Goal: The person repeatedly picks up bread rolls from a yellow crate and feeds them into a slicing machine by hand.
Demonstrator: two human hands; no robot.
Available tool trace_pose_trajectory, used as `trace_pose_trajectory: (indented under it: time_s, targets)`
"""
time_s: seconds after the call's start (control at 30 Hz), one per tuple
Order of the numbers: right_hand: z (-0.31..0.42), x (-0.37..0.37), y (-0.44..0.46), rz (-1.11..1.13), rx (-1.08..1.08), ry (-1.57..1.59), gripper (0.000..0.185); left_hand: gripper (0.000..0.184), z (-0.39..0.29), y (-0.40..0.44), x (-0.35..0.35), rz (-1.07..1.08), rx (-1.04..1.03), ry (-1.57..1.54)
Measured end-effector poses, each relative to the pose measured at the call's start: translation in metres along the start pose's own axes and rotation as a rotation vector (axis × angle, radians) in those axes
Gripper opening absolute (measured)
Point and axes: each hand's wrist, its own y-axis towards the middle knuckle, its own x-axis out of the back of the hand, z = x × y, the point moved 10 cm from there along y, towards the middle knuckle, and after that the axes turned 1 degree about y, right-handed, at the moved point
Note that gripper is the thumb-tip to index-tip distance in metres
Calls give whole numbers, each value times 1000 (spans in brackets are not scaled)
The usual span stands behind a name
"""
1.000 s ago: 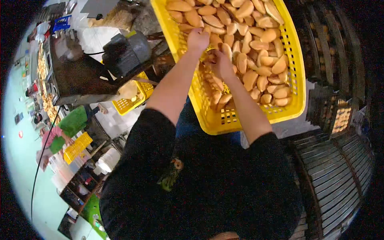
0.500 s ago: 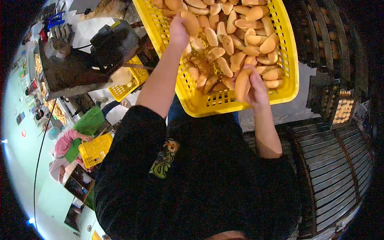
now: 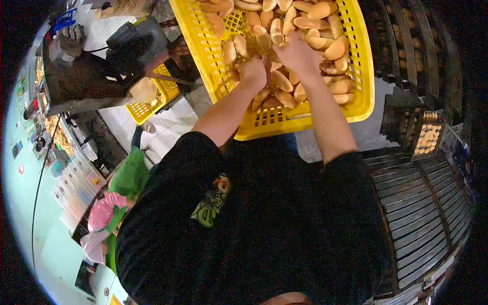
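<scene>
A large yellow plastic basket (image 3: 239,133) with slotted walls holds many golden-brown elongated bread rolls (image 3: 307,23). Both my arms reach down into it. My left hand (image 3: 254,72) is closed low among the rolls on the left side; what its fingers hold, if anything, is hidden. Close by on its right, my right hand (image 3: 297,55) is over the middle of the pile, back of the hand up, its fingers hidden and blurred. Bare yellow mesh shows at the basket's upper left.
Dark metal slatted trays (image 3: 417,218) lie on the right, with a rack of rolls (image 3: 428,133) beyond. Another yellow basket (image 3: 147,109) stands to the left below dark machinery (image 3: 86,76). A person in pink and green (image 3: 109,211) is at the lower left.
Both hands held a roll up above the pile; now they are lower in it and closer together. My left hand moved down and right, my right hand up and left.
</scene>
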Motion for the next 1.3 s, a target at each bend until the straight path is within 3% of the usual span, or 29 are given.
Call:
trace_pose_trajectory:
  time_s: [0.17,0.23,0.33,0.4,0.47,0.57,0.67,0.73,0.8,0.87,0.93,1.03,1.13,1.17,1.23,1.27,1.3]
  targets:
    - [10,-65,25,236,105,-301,29,58,-25,-41,-18,-111,-226,-41]
    - [16,-48,9,263,101,-254,25,51,-36,-51,-21,-107,-334,-74]
    - [21,-44,-7,256,199,-276,23,47,-12,-23,-36,-120,-368,-488]
    - [19,-49,-14,243,255,-324,24,34,-7,8,-58,-46,-293,-580]
    - [19,-57,-22,252,281,-374,26,30,0,6,-62,52,-214,-302]
    - [8,-68,-31,402,131,-431,22,23,0,13,-69,22,-302,-248]
    - [11,-80,-38,361,203,-530,22,22,-22,-33,-25,203,-306,35]
    - [13,-71,-50,484,150,-566,19,27,-32,-59,4,226,-430,136]
    - [13,-67,-54,363,269,-580,20,32,-29,-96,50,269,-457,132]
    - [27,-40,-66,282,283,-508,28,45,-12,-115,82,194,-530,57]
    - [26,-18,-68,156,103,-283,41,55,24,-169,159,-13,-603,-194]
    - [59,25,-62,41,0,286,45,61,126,-236,232,-227,-756,-661]
    - [171,97,-54,-186,216,207,45,62,254,-306,306,-449,-661,-1124]
    - [218,120,-55,-236,344,332,43,64,297,-329,332,-711,-735,-1131]
    - [313,163,-72,-348,566,468,39,65,359,-361,360,-997,-656,-1322]
    - [358,181,-83,-418,664,477,37,61,375,-376,382,-1154,-716,-1270]
    - [404,195,-94,-484,836,456,36,57,391,-376,395,-1173,-635,-1222]
